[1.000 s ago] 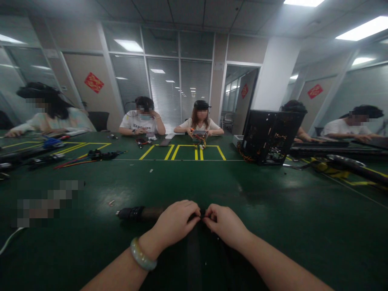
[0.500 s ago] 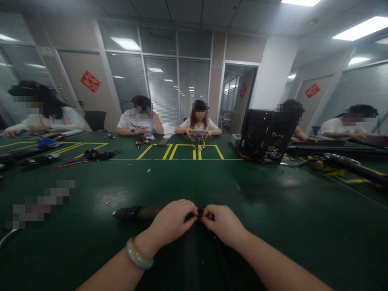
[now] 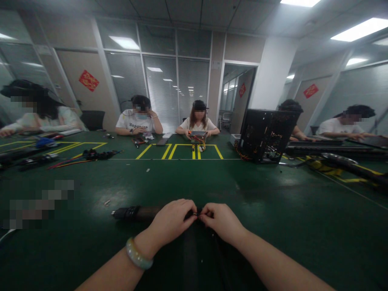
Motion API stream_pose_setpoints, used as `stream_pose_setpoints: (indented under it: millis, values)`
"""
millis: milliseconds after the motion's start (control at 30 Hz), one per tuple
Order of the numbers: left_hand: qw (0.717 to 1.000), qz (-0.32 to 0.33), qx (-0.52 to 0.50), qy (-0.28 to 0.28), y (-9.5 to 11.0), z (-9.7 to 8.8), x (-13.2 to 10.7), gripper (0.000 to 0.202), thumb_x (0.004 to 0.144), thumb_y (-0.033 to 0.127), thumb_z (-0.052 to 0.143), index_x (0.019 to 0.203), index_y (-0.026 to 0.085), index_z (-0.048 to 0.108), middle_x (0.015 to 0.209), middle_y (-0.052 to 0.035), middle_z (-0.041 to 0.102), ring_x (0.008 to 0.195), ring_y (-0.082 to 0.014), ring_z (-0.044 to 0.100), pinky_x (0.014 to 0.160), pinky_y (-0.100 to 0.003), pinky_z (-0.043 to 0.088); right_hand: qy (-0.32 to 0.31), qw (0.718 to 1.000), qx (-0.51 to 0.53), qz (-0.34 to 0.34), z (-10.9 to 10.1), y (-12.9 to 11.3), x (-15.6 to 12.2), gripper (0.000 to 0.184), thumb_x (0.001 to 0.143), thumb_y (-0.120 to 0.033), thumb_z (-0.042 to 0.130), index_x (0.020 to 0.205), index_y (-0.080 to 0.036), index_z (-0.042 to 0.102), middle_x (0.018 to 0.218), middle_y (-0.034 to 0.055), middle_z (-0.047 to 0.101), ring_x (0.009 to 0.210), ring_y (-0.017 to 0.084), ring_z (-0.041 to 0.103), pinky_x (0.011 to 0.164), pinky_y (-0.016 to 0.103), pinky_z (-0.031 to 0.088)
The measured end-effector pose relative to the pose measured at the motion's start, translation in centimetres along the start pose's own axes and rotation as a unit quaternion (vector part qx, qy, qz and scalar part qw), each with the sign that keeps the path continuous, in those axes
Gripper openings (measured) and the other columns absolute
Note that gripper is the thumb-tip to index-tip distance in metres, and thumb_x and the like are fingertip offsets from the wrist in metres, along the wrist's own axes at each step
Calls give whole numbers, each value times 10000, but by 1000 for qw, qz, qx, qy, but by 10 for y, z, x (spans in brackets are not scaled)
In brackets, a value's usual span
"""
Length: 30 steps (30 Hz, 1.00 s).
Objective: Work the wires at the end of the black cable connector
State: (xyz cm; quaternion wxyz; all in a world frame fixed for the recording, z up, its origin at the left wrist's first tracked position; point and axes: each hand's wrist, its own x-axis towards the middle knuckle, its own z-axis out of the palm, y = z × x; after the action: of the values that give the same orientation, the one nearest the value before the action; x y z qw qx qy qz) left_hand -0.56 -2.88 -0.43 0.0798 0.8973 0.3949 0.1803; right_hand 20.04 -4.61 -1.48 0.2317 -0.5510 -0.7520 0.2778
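My left hand (image 3: 173, 221) and my right hand (image 3: 220, 221) meet at the near middle of the green table (image 3: 273, 210). Both pinch the far end of a black bundle of cables (image 3: 190, 250) that runs back toward me between my forearms. The fingertips touch each other at the bundle's tip. A pale bangle (image 3: 138, 254) sits on my left wrist. A dark cylindrical tool (image 3: 133, 212) lies flat just left of my left hand, partly hidden behind it.
An open black computer case (image 3: 266, 135) stands at the right. Loose red and black cables (image 3: 87, 155) lie at the left. Yellow tape lines (image 3: 182, 151) mark the table's far middle. Several people sit around the table at the far side, left and right.
My hands have drawn slightly closer together at the bundle's tip. The view has shifted a little; nothing else has moved.
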Motion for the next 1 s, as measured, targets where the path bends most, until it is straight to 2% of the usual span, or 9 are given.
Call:
stream_pose_setpoints:
  millis: [267, 600, 833, 1000]
  values:
    - [1000, 13, -10, 8, 0, -2, 2, 67, 870, 228, 583, 931, 212, 606, 929, -16, 624, 887, -186, 577, 801, -318, 445, -13, 1000, 26, -9, 1, 8, 3, 147, 876, -335, 600, 862, -220, 690, 707, -30, 689, 602, 119, 612, 535, 197, 370]
    - [999, 38, 1, 21, 1, 2, 10, 72, 866, 190, 593, 934, 213, 599, 952, -11, 626, 900, -185, 573, 817, -328, 439, 5, 999, -28, -15, -7, 11, 6, 130, 875, -316, 605, 858, -226, 697, 721, -29, 687, 622, 121, 598, 541, 199, 346]
    - [999, 32, 3, 23, 1, 3, 7, 83, 867, 219, 587, 949, 219, 600, 931, -9, 628, 878, -186, 585, 806, -323, 448, 25, 998, -46, -47, -4, 7, 5, 110, 879, -303, 605, 874, -247, 700, 741, -43, 680, 647, 114, 588, 554, 196, 337]
    - [999, 19, 6, 38, 1, 3, 4, 106, 878, 248, 582, 981, 224, 598, 998, -19, 641, 939, -201, 597, 845, -345, 457, 12, 999, -25, -33, -4, 8, 4, 124, 887, -318, 602, 890, -250, 705, 773, -36, 692, 662, 121, 600, 547, 197, 343]
